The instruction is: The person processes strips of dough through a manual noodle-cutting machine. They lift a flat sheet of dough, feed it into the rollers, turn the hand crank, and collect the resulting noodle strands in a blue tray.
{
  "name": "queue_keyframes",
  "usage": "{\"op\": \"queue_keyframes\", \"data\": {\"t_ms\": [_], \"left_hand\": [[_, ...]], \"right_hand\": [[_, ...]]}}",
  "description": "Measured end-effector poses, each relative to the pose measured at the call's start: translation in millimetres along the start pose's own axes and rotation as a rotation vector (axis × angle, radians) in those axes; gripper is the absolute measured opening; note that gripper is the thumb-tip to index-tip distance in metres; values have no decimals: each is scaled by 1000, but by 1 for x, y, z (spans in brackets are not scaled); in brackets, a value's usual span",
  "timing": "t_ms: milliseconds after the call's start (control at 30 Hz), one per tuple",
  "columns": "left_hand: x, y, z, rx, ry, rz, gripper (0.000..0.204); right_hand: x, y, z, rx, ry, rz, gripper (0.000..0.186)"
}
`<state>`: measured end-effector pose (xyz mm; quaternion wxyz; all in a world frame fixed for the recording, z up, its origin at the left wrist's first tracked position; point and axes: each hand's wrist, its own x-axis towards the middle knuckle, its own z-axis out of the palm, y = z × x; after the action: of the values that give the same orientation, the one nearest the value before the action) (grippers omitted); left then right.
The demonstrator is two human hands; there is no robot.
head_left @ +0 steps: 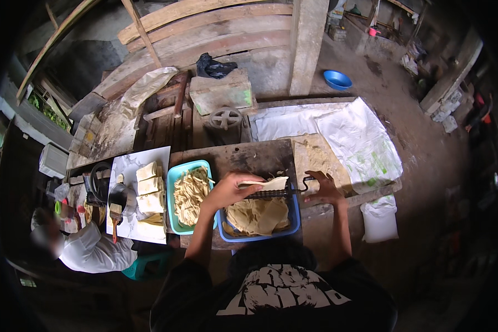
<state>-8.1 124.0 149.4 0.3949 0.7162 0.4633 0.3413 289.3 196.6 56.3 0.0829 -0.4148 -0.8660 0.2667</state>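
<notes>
A pale dough sheet point(272, 183) lies along the top of a dark hand-cranked roller point(268, 193). My left hand point(231, 190) grips the sheet's left end, fingers closed on it. At the roller's right end, my right hand point(325, 188) has its fingers curled round the bent crank handle point(306, 181). Below the roller stands a blue tray point(260, 239) with flattened dough sheets point(257, 216) in it. A turquoise tray point(174, 218) to the left holds a heap of cut dough strips point(191, 193).
On the left, a white marbled board point(159, 156) bears stacked folded dough point(149, 185), a pot point(128, 195) and a brush point(115, 213). A person point(94, 249) in white sits there. White sheeting point(354, 130) covers the right table; a white sack point(379, 218) stands below it.
</notes>
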Motion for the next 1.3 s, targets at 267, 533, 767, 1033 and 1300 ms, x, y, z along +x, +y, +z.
{"op": "queue_keyframes", "data": {"t_ms": [267, 533, 767, 1033, 1300], "left_hand": [[-1, -8, 7, -48, 14, 30, 24], [-4, 0, 21, 84, 135, 29, 18], [-22, 13, 44, 286, 498, 228, 18], [-90, 11, 184, -718, 911, -35, 17], [-52, -28, 181, -1666, 707, -447, 65]], "right_hand": [[-81, -32, 14, 81, 96, 194, 19], [-95, -105, -86, -116, 371, 19, 10], [-14, -66, -68, -81, 682, -137, 8], [-15, -13, 28, 219, 529, 12, 19], [-73, -33, 71, 164, 432, 182, 20]]}}
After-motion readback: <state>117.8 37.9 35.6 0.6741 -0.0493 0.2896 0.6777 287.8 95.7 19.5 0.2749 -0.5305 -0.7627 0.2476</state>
